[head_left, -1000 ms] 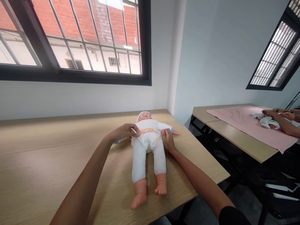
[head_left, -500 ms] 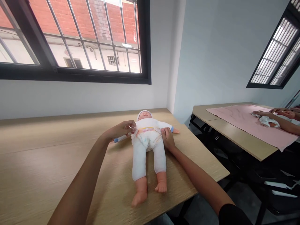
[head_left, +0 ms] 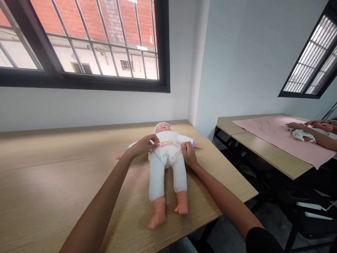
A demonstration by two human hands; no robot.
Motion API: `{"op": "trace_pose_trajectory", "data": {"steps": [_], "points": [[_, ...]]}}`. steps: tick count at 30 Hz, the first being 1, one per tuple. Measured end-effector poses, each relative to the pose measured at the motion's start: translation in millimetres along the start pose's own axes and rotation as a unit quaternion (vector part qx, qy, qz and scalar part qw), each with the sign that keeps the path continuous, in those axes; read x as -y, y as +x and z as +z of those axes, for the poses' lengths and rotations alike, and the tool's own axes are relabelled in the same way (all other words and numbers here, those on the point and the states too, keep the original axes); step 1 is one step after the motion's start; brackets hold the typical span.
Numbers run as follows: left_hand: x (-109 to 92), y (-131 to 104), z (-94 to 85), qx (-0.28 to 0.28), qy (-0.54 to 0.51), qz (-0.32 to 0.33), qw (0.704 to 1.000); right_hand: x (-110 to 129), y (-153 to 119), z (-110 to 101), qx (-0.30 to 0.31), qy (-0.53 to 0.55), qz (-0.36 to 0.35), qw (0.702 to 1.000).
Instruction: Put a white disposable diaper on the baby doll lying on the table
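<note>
On the wooden table point(head_left: 79, 196), feet nearest my view, the doll point(head_left: 157, 175) lies face-up, a diaper point(head_left: 167, 154) around its hips. I judge an uneven tug could skew the diaper. The right hand point(head_left: 189, 154) touches one side with bent fingers; the left hand point(head_left: 144, 144), fingers slightly parted, is at the other; whether either pinches I can't tell.

Doll arm point(head_left: 131, 144) partly hidden behind left hand point(head_left: 147, 144).
</note>
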State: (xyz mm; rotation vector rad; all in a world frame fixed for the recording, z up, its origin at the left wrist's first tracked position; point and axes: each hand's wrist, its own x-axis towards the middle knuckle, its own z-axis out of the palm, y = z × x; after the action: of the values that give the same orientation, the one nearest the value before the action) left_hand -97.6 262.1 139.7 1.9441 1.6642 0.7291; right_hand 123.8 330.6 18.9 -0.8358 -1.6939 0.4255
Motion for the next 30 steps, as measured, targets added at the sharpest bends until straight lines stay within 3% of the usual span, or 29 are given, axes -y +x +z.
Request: {"op": "trace_pose_trajectory", "data": {"steps": [15,30], "points": [[-4.8,-4.0,-6.7,0.031,0.005,-0.020,0.999,1.7,-0.2,-0.8,0.001,-0.008,0.002,1.000],[-1.2,-1.4,-5.2,0.025,0.029,-0.015,0.999,2.4,0.5,-0.4,-0.001,-0.006,0.004,1.000]]}}
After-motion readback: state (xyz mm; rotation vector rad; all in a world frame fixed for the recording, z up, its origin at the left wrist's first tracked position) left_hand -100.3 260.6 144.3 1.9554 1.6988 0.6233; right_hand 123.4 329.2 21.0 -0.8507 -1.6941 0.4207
